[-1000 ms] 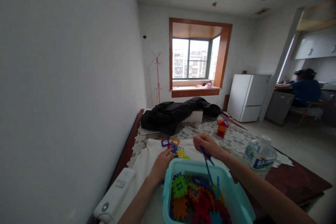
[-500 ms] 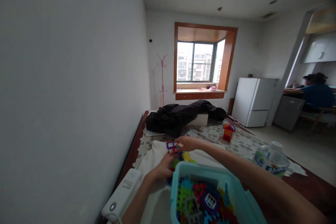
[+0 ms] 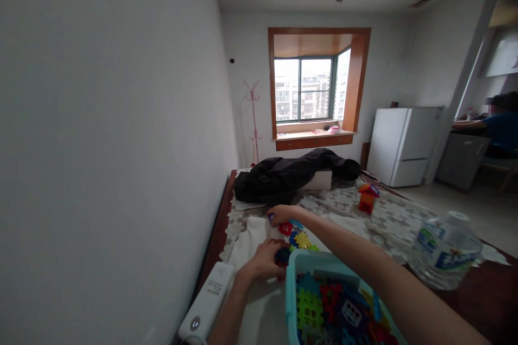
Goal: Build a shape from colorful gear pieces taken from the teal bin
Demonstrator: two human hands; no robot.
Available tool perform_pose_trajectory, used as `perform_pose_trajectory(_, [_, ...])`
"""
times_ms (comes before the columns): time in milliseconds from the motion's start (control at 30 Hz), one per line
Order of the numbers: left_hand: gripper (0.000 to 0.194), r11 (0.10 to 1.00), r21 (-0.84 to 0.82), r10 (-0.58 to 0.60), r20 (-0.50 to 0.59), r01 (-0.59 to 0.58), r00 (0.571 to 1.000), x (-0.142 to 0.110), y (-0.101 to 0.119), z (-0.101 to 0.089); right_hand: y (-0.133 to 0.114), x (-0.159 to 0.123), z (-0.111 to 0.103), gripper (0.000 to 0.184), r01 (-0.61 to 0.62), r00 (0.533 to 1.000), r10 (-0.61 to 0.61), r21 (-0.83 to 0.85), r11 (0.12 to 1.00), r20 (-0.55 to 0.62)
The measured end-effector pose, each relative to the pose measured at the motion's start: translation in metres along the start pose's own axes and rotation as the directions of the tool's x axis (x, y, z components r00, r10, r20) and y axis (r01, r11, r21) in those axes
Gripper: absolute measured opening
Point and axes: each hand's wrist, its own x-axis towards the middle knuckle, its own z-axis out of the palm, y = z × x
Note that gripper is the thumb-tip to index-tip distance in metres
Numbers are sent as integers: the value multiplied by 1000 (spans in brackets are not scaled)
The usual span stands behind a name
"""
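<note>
My right hand [image 3: 285,214] reaches across the white cloth, fingers closed on a purple plastic building piece [image 3: 272,218] with a white window pattern. Nearer to me, my left hand [image 3: 266,259] curls its fingers round a dark blue building piece [image 3: 282,255], partly hidden by them. Between and right of my hands lie a red gear-shaped piece [image 3: 285,228], a yellow one [image 3: 301,240] and some blue and green ones. The light-blue tub [image 3: 292,302] stands close in front of me, holding many loose pieces, among them a lime-green square lattice [image 3: 309,307].
A white box-shaped device [image 3: 208,299] lies left of my left forearm. On the right stand a large clear bottle [image 3: 445,253] and a small orange block house [image 3: 367,199]. Black cloth [image 3: 279,178] lies across the table's far end. A person in blue sits at far right.
The view has turned slightly left. My right hand has moved left with the purple piece, uncovering the red piece. My left hand has drawn back to the dark blue piece.
</note>
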Motion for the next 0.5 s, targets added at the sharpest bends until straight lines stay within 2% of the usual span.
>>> perform_pose_trajectory(67, [77, 999, 37, 16, 4, -16, 1000, -3, 3, 0, 2, 2, 1, 55, -18, 1000, 18, 19, 1000, -1])
perform_pose_trajectory(167, [65, 999, 28, 41, -61, -39, 997, -5, 8, 2, 3, 0, 1, 41, -55, 998, 54, 48, 997, 13])
perform_pose_trajectory(300, [60, 998, 3, 65, -166, -65, 984, -6, 12, 3, 5, -7, -1, 41, -70, 997, 73, 100, 992, -20])
perform_pose_trajectory(500, [55, 999, -32, -33, -226, 26, 974, -6, 17, 2, 19, -26, -16, 36, -153, 972, 178, 164, 975, -156])
